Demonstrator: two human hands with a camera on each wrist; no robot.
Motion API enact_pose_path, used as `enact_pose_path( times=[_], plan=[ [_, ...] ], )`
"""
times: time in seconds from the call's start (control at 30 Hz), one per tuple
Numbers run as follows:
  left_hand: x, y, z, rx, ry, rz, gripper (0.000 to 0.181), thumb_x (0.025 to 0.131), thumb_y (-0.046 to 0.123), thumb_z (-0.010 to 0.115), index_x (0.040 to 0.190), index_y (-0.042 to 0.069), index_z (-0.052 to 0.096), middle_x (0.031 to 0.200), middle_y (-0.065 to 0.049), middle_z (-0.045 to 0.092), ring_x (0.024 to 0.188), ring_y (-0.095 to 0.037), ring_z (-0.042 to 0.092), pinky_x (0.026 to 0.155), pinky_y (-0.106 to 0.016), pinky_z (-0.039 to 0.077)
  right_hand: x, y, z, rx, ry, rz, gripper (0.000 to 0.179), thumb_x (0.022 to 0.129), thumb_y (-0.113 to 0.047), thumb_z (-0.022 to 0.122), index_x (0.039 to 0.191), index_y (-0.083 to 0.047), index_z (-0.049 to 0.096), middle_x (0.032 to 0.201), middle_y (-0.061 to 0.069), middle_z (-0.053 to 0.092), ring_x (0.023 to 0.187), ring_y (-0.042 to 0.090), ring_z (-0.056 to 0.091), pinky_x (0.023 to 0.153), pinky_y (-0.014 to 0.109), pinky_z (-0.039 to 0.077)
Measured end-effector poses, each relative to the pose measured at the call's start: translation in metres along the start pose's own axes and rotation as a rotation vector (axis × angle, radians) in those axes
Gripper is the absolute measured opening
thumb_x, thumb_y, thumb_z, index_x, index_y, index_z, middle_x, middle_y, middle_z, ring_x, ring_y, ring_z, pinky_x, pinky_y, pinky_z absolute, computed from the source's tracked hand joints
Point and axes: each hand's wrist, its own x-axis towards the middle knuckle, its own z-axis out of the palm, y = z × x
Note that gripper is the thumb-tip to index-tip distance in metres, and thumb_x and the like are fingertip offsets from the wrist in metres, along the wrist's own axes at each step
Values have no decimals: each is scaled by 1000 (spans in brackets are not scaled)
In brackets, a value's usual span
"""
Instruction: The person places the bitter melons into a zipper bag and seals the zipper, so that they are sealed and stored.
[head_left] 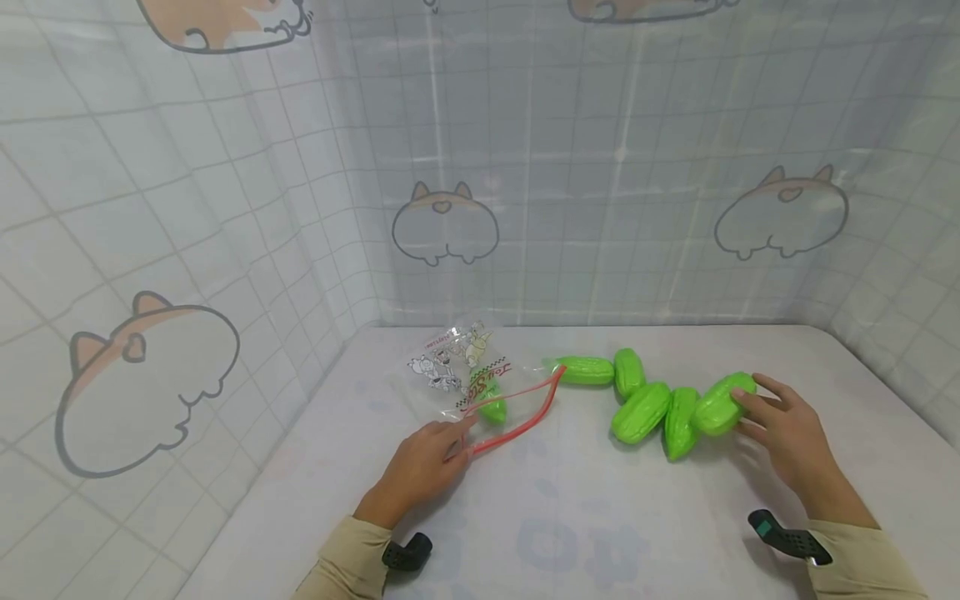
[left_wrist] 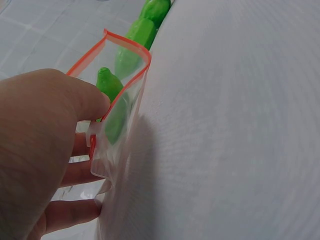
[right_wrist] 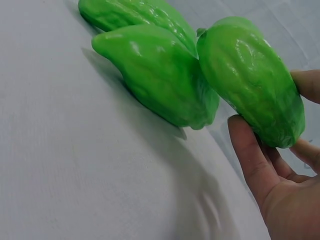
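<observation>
My left hand [head_left: 423, 462] pinches the red-edged mouth of a clear plastic zip bag [left_wrist: 122, 160], thumb on one side and fingers on the other. The bag's mouth gapes. Inside it lies a green vegetable [left_wrist: 107, 82], partly seen through the printed film. At the right, my right hand [head_left: 795, 433] grips the end of a glossy, wrinkled green vegetable [right_wrist: 250, 80], shaped like a bitter melon, tilted up off the table. Touching or close beside it is a pointed green vegetable [right_wrist: 155, 75]; another green vegetable [head_left: 641, 414] lies left of that.
Two more green vegetables lie farther back, one [head_left: 585, 371] by the bag's mouth and one [head_left: 628, 373] upright-looking beside it. The white table [head_left: 570, 492] is enclosed by grid-patterned curtains [head_left: 600, 208] at the back and sides. Dark bands [head_left: 787, 537] sit at both wrists.
</observation>
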Motion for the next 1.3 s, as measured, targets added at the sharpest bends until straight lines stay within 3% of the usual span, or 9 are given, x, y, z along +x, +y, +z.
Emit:
enact_pose_path(
  times=[0.17, 0.43, 0.73, 0.97, 1.3],
  plan=[
    [1, -1, 1, 3, 13, 10, 47, 92, 25, 68, 138, 21, 63, 113, -1, 70, 107, -20, 64, 87, -44, 53, -4, -5, 4, 18, -11, -21, 91, 98, -38, 63, 158, 3, 9, 147, 33, 23, 89, -5, 58, 77, 20, 55],
    [1, -2, 2, 11, 16, 6, 46, 92, 26, 68, 138, 23, 63, 114, -2, 70, 108, -21, 64, 87, -45, 53, -7, -14, 10, 144, -62, -57, 88, 98, -26, 67, 159, 1, 9, 133, 18, 35, 92, 0, 62, 78, 23, 56],
    [1, 0, 1, -2, 9, 0, 46, 92, 26, 68, 138, 22, 64, 115, -3, 70, 107, -22, 64, 87, -46, 53, -10, -19, 18, 145, -98, -100, 86, 98, -23, 66, 160, -1, 9, 133, 20, 33, 95, 2, 62, 79, 25, 56],
    [1, 0, 2, -1, 10, -5, 46, 92, 27, 67, 138, 23, 63, 114, -4, 70, 105, -21, 64, 86, -46, 53, -12, -21, 22, 68, -100, -133, 82, 99, -25, 65, 161, -9, 14, 132, 17, 36, 99, 3, 58, 80, 27, 56],
    [1, -1, 3, 12, 15, 8, 46, 92, 27, 68, 138, 22, 63, 114, -3, 71, 103, -19, 65, 85, -44, 54, -15, -23, 30, 122, -105, -145, 78, 98, -21, 66, 156, 0, 17, 126, 18, 39, 95, 7, 63, 80, 30, 57]
  ],
)
